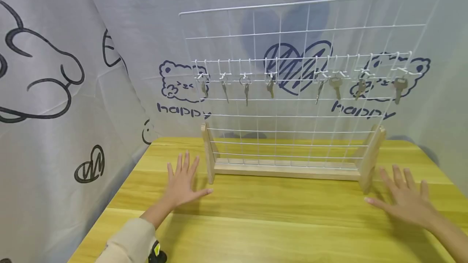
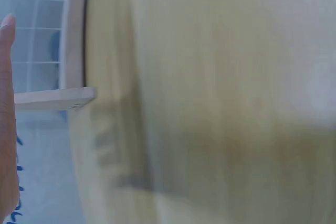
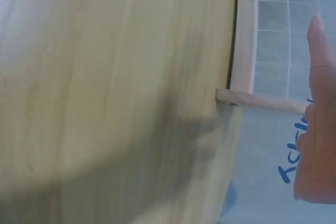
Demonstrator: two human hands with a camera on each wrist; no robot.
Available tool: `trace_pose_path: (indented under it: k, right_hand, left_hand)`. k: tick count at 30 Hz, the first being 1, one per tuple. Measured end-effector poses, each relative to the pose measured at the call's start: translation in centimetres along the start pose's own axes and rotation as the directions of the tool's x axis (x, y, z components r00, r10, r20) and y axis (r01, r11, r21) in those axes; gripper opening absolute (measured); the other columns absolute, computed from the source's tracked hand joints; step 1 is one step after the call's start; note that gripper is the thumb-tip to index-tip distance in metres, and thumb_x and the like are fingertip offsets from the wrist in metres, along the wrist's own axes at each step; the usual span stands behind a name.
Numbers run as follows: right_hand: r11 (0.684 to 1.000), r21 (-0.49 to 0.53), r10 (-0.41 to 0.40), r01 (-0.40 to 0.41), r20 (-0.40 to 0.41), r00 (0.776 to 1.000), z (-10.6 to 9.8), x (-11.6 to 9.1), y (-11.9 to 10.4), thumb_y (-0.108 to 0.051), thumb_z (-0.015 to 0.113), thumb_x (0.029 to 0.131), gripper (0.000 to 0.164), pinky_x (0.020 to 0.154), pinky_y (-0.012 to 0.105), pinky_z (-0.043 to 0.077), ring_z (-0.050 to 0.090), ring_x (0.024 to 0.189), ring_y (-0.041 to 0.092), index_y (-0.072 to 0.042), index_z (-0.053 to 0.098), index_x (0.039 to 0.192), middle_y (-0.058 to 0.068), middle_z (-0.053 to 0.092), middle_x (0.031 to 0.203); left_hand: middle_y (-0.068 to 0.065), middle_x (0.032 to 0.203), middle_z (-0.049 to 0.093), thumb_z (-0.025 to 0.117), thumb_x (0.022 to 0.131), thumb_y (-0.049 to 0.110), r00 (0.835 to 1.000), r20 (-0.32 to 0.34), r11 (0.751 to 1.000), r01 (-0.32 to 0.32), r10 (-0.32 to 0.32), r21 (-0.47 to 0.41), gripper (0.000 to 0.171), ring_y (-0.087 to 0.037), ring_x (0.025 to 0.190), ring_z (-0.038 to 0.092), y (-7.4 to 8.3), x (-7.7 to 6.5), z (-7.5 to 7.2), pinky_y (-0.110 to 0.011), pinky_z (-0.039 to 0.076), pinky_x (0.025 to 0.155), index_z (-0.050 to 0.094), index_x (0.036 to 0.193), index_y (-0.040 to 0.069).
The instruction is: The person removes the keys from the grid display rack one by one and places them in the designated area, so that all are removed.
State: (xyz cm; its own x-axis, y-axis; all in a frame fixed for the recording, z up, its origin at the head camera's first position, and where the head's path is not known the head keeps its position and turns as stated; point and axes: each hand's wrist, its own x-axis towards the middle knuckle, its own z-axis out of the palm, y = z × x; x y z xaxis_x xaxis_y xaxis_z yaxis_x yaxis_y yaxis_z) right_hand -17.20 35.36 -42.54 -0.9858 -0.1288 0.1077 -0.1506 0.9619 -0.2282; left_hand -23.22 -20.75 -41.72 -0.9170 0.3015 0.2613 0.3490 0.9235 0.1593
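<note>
A white wire grid rack [image 1: 279, 115] stands upright in a pale wooden base [image 1: 285, 170] on the table. Several keys on small rings hang from white hooks along its middle, among them a key [image 1: 270, 88] near the centre and a key [image 1: 400, 88] at the right end. My left hand [image 1: 183, 184], fingers spread and holding nothing, is by the base's left foot [image 1: 208, 153]. By the right foot [image 1: 373, 159] is my right hand [image 1: 407, 200], also spread and holding nothing. Each wrist view shows only part of a hand beside the base.
The yellow wood-grain table [image 1: 263, 222] extends in front of the rack. Behind and to the left hangs a pale printed curtain [image 1: 120, 92] with cartoon drawings. A black and yellow object [image 1: 157, 253] shows beside the left sleeve [image 1: 129, 238].
</note>
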Motion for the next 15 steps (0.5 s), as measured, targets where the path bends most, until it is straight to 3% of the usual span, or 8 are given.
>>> trace_pose_path:
  k: [5, 10, 15]
  right_hand:
    - [0.999, 0.034, -0.009, 0.012, -0.082, 0.997, -1.5, 0.8, 0.5, -0.052, 0.054, 0.087, 0.095, 0.095, 0.079, -0.013, -0.008, 0.130, 0.061, 0.000, 0.002, 0.147, 0.037, 0.001, 0.147]
    - [0.993, 0.078, -0.071, 0.091, -0.226, 0.971, -3.1, 2.2, 0.9, -0.042, 0.056, 0.089, 0.087, 0.095, 0.080, 0.007, 0.010, 0.125, 0.066, 0.009, 0.010, 0.144, 0.042, 0.015, 0.142]
    - [0.966, 0.213, -0.082, 0.146, -0.282, 0.956, -5.0, 3.7, 0.5, -0.030, 0.056, 0.092, 0.080, 0.102, 0.075, 0.007, 0.014, 0.122, 0.067, 0.014, 0.010, 0.141, 0.046, 0.017, 0.138]
  left_hand:
    - [-0.021, 0.154, 0.010, 0.059, 0.073, 0.065, 0.997, -0.071, 0.995, -0.020, 0.012, -0.102, 0.100, -0.044, 0.141, 0.006, 0.2, 1.5, -2.6, -0.065, 0.002, 0.112, 0.021, 0.147, 0.008]
    - [-0.017, 0.154, 0.017, 0.064, 0.076, 0.053, 0.993, -0.113, 0.981, 0.000, -0.023, -0.194, 0.097, -0.041, 0.141, 0.013, 0.5, 2.8, -5.3, -0.060, 0.009, 0.115, 0.017, 0.147, 0.005]
    - [-0.015, 0.154, 0.020, 0.064, 0.080, 0.049, 0.987, -0.141, 0.953, 0.027, -0.072, -0.301, 0.092, -0.038, 0.140, 0.021, 1.0, 4.1, -8.2, -0.061, 0.022, 0.112, 0.017, 0.148, 0.010]
